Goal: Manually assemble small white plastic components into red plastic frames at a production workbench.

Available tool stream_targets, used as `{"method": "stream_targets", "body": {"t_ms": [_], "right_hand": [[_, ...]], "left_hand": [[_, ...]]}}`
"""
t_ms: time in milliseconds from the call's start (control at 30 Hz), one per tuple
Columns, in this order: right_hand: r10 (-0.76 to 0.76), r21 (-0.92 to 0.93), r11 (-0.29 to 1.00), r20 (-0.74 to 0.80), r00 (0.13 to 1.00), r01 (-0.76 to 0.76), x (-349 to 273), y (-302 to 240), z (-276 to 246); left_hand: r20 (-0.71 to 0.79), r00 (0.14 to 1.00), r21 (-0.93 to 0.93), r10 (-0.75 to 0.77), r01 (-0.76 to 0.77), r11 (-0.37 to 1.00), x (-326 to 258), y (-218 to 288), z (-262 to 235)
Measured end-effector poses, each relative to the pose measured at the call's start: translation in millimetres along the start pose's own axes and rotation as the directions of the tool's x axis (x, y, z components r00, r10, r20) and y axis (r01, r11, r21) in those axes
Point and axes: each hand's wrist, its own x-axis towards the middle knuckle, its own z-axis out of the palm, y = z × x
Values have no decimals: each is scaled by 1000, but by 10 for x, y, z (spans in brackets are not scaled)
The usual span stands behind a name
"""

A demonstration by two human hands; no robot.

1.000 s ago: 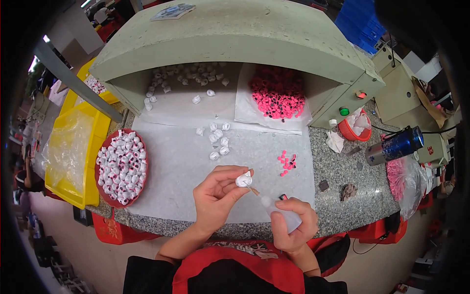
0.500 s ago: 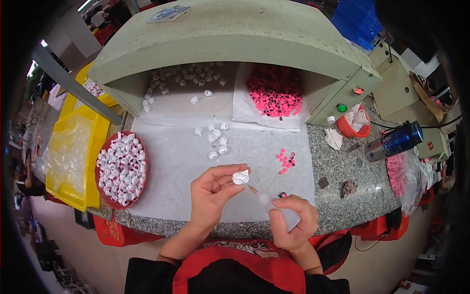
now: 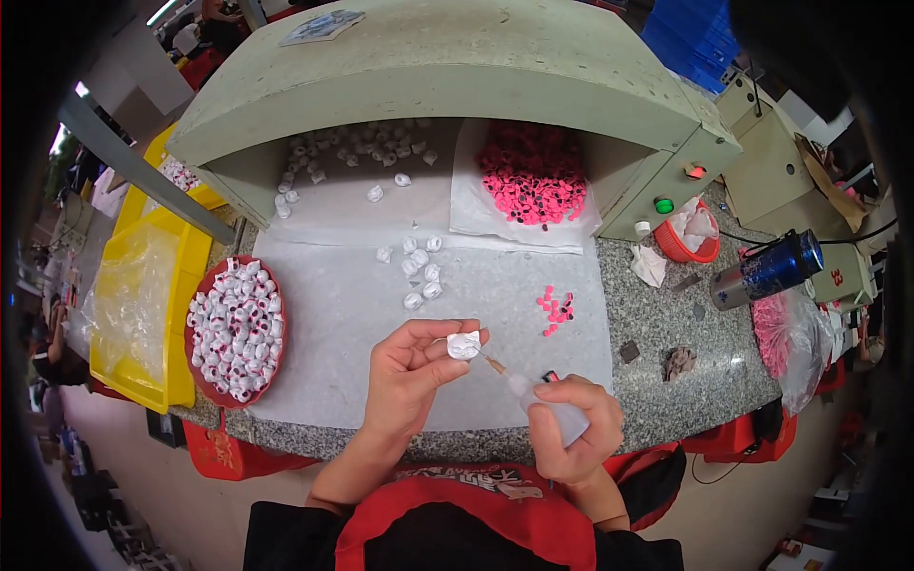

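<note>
My left hand (image 3: 407, 369) pinches a small white moulded piece (image 3: 464, 345) between thumb and fingers above the paper-covered bench. In my right hand (image 3: 583, 433) is a translucent squeeze bottle (image 3: 555, 416), tilted so its thin nozzle tip (image 3: 493, 364) points at the piece, close to its right side; whether they touch I cannot tell. Several loose white pieces (image 3: 420, 266) lie on the white paper (image 3: 333, 324) beyond my hands. A scatter of small pink bits (image 3: 554, 309), some with dark faces, lies to the right of them.
A red bowl (image 3: 283, 354) heaped with white-and-pink pieces stands left, beside a yellow tray (image 3: 181, 333). Ahead, a pale green hood (image 3: 428, 90) covers more white pieces and a pink heap (image 3: 533, 181). A blue-and-steel flask (image 3: 766, 271) and red basket (image 3: 703, 249) stand right.
The white piece has turned slightly in my left fingers. My right hand and the bottle have shifted very slightly right, with the nozzle still near the piece.
</note>
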Motion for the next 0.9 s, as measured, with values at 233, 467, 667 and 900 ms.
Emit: {"method": "stream_targets", "body": {"t_ms": [233, 467, 667, 900], "right_hand": [[22, 6, 1000, 26, 999, -22, -35, -18, -27], [304, -26, 952, 3, 953, -304, -26, 3, -30], [856, 484, 474, -56, 514, -736, -100, 1150, -254], [661, -761, 513, 54, 749, -398, 137, 1464, 329]], "left_hand": [[-15, 1000, 21, 17, -17, 1000, -19, -18, -17], [-31, 1000, 54, 3, -1, 999, 5, -40, -44], [-61, 998, 51, -21, 24, 998, 159, -187, -114], [-78, 996, 85, -38, 45, 995, 27, -85, -117]]}}
